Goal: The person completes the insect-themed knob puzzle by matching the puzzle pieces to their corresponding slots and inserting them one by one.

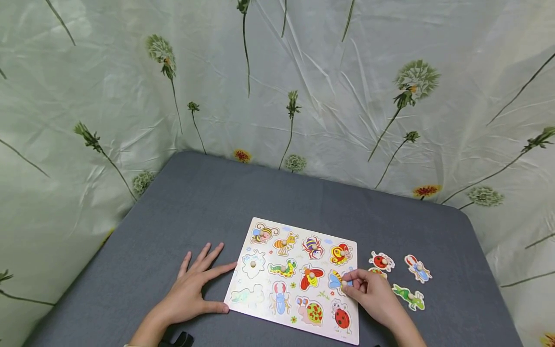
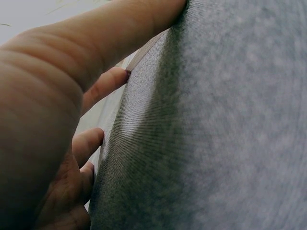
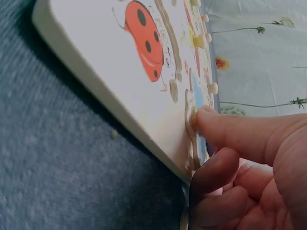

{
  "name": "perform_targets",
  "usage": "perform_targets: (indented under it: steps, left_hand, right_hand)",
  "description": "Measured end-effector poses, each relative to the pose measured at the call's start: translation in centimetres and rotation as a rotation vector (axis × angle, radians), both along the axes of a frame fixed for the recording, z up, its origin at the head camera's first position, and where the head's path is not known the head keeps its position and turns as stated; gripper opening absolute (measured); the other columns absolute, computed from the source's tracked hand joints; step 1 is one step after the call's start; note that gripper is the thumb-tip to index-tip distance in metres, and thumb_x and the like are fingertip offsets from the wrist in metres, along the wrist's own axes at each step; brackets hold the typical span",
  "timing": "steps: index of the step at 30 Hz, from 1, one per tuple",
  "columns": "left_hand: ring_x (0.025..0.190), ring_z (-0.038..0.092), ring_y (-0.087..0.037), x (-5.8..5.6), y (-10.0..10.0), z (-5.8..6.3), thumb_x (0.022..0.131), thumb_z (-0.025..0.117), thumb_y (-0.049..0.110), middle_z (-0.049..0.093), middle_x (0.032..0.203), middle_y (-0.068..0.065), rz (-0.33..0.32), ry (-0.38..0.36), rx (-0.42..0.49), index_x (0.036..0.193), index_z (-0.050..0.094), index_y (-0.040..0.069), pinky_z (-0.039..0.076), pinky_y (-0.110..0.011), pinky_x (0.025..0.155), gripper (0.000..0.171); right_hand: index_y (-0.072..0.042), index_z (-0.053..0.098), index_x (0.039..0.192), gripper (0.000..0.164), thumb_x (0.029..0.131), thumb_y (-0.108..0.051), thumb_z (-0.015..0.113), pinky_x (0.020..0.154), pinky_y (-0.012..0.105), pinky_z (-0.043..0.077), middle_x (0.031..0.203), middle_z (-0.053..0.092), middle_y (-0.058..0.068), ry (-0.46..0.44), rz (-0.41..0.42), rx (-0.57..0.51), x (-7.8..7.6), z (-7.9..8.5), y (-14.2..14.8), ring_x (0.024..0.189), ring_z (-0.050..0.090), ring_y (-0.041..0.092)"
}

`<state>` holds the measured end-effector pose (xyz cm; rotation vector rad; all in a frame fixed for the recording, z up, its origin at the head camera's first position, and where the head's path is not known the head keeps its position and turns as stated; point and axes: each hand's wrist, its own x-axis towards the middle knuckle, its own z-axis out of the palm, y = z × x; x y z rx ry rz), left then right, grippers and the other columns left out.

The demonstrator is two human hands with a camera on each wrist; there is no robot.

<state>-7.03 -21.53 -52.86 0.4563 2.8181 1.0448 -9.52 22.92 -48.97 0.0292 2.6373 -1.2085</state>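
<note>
A wooden insect puzzle board (image 1: 260, 312) lies on the grey surface. My right hand (image 1: 375, 294) pinches the knob of a blue-winged insect piece (image 1: 334, 280) at the board's right side. In the right wrist view, that piece (image 3: 199, 91) sits at its outline, thumb and finger on its knob. My left hand (image 1: 192, 286) rests with fingers spread, thumb and index touching the board's left edge. Knobbed pieces such as the spider (image 1: 313, 247) and caterpillar (image 1: 283, 268) sit in the board. The printed ladybug shape (image 1: 341, 318) shows no knob.
Right of the board lie a loose ladybug piece (image 1: 381, 261), a beetle piece (image 1: 417, 268) and a green insect piece (image 1: 409, 296). Another piece (image 1: 377, 273) is partly hidden by my right hand. A flowered curtain (image 1: 347, 111) hangs behind the grey-covered table (image 1: 208, 193).
</note>
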Motion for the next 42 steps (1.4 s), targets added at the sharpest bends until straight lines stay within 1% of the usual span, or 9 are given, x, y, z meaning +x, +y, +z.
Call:
perform_targets:
  steps: [8,14,17,20,24,28,34,37,42]
  left_hand:
    - [0.166,0.015,-0.046,0.0,0.0,-0.1,0.066,0.087,0.075,0.028,0.179,-0.004,-0.001,-0.001,-0.001,0.151,0.059,0.048,-0.001,-0.075,0.125,0.093]
    - [0.166,0.015,-0.046,-0.1,0.0,-0.1,0.066,0.087,0.075,0.028,0.179,-0.004,-0.003,0.001,-0.006,0.151,0.059,0.048,0.0,-0.077,0.124,0.093]
    - [0.166,0.015,-0.046,0.0,0.0,-0.1,0.067,0.088,0.075,0.029,0.179,-0.004,-0.002,0.006,-0.004,0.151,0.059,0.048,0.0,-0.076,0.124,0.093]
    - [0.167,0.015,-0.045,0.0,0.0,0.0,0.067,0.088,0.074,0.029,0.179,-0.005,-0.002,0.008,-0.001,0.151,0.059,0.047,-0.001,-0.075,0.125,0.093]
    - [0.167,0.015,-0.045,0.1,0.0,0.1,0.068,0.088,0.074,0.029,0.179,-0.005,-0.002,0.009,0.001,0.151,0.059,0.047,-0.002,-0.073,0.126,0.092]
    - [0.167,0.015,-0.045,0.1,0.0,0.2,0.068,0.087,0.074,0.03,0.179,-0.006,-0.003,0.012,0.002,0.152,0.059,0.047,-0.001,-0.074,0.126,0.092]
    - [0.166,0.015,-0.046,0.1,0.0,0.3,0.068,0.087,0.074,0.03,0.179,-0.006,-0.004,0.011,0.001,0.152,0.059,0.047,0.0,-0.074,0.125,0.093]
    - [0.166,0.015,-0.046,0.1,0.0,0.3,0.067,0.088,0.074,0.029,0.179,-0.006,-0.003,0.008,-0.002,0.152,0.059,0.048,0.0,-0.075,0.125,0.093]
    - [0.166,0.015,-0.046,0.1,0.0,0.2,0.067,0.088,0.074,0.029,0.179,-0.005,-0.004,0.011,-0.002,0.152,0.059,0.048,0.0,-0.075,0.124,0.093]
  right_hand:
    - [-0.008,0.078,0.097,0.012,0.088,-0.009,0.086,0.057,0.019,0.037,0.074,0.054,-0.004,-0.016,-0.01,0.025,0.0,0.0,-0.1,0.06,0.045,0.002]
    - [-0.009,0.08,0.098,0.014,0.086,-0.012,0.088,0.056,0.019,0.038,0.074,0.056,-0.005,0.002,0.004,0.016,0.0,-0.1,0.3,0.06,0.045,0.001]
    - [-0.011,0.081,0.099,0.014,0.088,-0.016,0.088,0.057,0.019,0.037,0.074,0.056,-0.006,0.006,0.009,0.011,0.1,0.1,0.7,0.06,0.045,0.001]
    - [-0.012,0.081,0.1,0.014,0.089,-0.018,0.087,0.057,0.019,0.038,0.075,0.056,-0.006,0.031,-0.001,0.01,0.3,0.2,1.3,0.062,0.045,0.001]
    - [-0.013,0.082,0.105,0.016,0.09,-0.017,0.086,0.058,0.02,0.042,0.078,0.058,-0.006,0.082,-0.058,0.023,0.9,0.3,2.5,0.063,0.049,0.001]
    - [-0.011,0.082,0.112,0.021,0.092,-0.018,0.085,0.058,0.021,0.046,0.081,0.064,-0.007,0.103,-0.136,0.028,1.4,0.3,3.8,0.064,0.054,0.002]
    - [-0.008,0.08,0.119,0.029,0.096,-0.025,0.083,0.057,0.022,0.048,0.082,0.068,-0.008,0.092,-0.238,0.074,2.2,0.3,6.1,0.064,0.057,0.002]
    - [-0.007,0.079,0.122,0.034,0.097,-0.029,0.082,0.056,0.023,0.047,0.081,0.069,-0.008,0.082,-0.271,0.092,2.6,0.2,7.2,0.063,0.058,0.004]
    - [-0.006,0.077,0.125,0.036,0.097,-0.029,0.081,0.056,0.025,0.045,0.077,0.07,-0.008,0.084,-0.312,0.089,3.3,-0.1,8.7,0.061,0.061,0.007]
